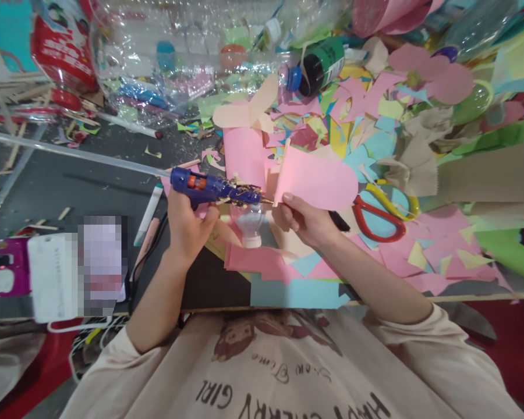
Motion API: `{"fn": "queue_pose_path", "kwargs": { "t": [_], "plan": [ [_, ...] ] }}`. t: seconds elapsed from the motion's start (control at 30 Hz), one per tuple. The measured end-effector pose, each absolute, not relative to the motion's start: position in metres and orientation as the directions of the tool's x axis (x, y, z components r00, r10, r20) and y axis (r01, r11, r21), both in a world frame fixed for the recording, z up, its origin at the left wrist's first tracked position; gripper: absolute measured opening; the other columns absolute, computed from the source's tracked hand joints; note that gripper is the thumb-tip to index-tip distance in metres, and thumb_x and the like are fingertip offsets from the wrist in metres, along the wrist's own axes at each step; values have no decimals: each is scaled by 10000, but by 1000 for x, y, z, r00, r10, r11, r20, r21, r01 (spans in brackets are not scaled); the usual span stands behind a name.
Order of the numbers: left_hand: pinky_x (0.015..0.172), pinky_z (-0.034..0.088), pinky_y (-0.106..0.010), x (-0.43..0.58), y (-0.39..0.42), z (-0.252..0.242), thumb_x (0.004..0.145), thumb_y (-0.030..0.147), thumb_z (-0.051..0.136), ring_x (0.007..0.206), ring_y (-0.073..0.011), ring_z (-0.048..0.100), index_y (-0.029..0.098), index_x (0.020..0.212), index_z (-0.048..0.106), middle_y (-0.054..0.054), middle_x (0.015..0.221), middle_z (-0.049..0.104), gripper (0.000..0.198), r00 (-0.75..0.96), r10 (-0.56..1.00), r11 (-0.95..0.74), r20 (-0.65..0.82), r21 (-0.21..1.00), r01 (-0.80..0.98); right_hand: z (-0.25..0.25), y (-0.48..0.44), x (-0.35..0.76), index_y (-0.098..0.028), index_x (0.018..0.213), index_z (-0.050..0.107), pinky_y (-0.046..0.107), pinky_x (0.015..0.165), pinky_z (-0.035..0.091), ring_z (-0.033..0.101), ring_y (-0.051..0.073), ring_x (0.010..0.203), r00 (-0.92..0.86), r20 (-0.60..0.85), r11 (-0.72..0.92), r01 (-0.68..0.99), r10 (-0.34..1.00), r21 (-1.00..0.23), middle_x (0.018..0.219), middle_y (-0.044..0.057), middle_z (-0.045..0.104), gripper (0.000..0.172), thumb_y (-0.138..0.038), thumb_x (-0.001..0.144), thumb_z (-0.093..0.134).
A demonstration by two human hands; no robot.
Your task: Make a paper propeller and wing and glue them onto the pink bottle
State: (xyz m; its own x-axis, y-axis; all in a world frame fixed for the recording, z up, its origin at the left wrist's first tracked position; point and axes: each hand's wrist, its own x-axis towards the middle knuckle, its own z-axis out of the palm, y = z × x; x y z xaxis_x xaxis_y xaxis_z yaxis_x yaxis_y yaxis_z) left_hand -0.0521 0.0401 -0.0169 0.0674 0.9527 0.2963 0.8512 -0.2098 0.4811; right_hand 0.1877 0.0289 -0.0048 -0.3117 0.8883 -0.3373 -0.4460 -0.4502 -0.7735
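Observation:
My left hand (186, 224) is wrapped round the handle of a blue glue gun (209, 187), with a long clear glue stick (91, 156) running out of its back to the left. The gun's tip touches or nearly touches the folded edge of a pink paper piece (321, 177) with a rounded end. My right hand (303, 218) pinches that paper at its lower left corner. Beneath the gun lies a small bottle (250, 224) wrapped in pink paper (243, 152), with beige paper shapes (240, 114) at its top end.
Red-handled scissors (378, 224) lie right of my right hand among paper scraps (445, 244). Large clear bottles (148, 35), a green-labelled bottle (325, 64) and a red-labelled bottle (63, 46) are at the back. A marker (149, 215), a cable and a white power strip (50, 276) are left.

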Motion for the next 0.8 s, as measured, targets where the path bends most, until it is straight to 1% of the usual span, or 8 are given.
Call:
{"fn": "queue_pose_path", "kwargs": {
  "t": [0.1,0.2,0.3,0.47,0.67,0.8],
  "plan": [
    [987,491,-487,-53,42,-23,736,282,601,1073,-308,611,221,1146,489,-96,1040,611,430,51,935,-233,350,500,834,-5,29,187,-195,509,543,233,436,283,326,50,384,-298,-343,-448,-454,891,-770,430,-74,429,448,-507,771,730],
    [983,496,-479,-54,44,-28,724,277,601,1064,-310,619,201,1153,491,-103,1034,615,450,48,920,-262,389,519,814,-5,29,187,-198,504,542,241,432,273,325,53,382,-297,-348,-451,-439,889,-777,422,-73,419,456,-525,756,735],
    [970,504,-466,-55,44,-29,721,266,596,1046,-303,628,202,1163,483,-105,1050,619,461,57,919,-269,391,513,815,-5,29,187,-204,496,540,247,434,274,327,61,386,-307,-343,-449,-413,888,-792,399,-73,394,471,-551,761,717],
    [959,506,-464,-55,44,-28,724,272,597,1031,-301,630,200,1140,492,-107,1050,613,435,53,915,-281,401,534,798,-4,29,187,-204,496,532,253,449,282,335,60,389,-308,-340,-445,-396,888,-803,410,-71,411,475,-552,767,707],
    [913,539,-431,-54,44,-28,713,274,596,1015,-285,637,198,1121,499,-96,1028,616,426,25,919,-247,394,524,815,-4,28,187,-204,456,499,262,470,308,348,66,396,-326,-337,-444,-349,883,-825,384,-68,381,522,-564,793,670],
    [958,519,-439,-54,44,-27,706,254,591,1048,-290,630,194,1151,489,-101,1065,618,460,40,921,-257,388,527,810,-3,29,187,-206,452,489,266,478,312,343,67,403,-343,-347,-458,-328,873,-826,387,-69,374,534,-587,780,669]
  ]
}}
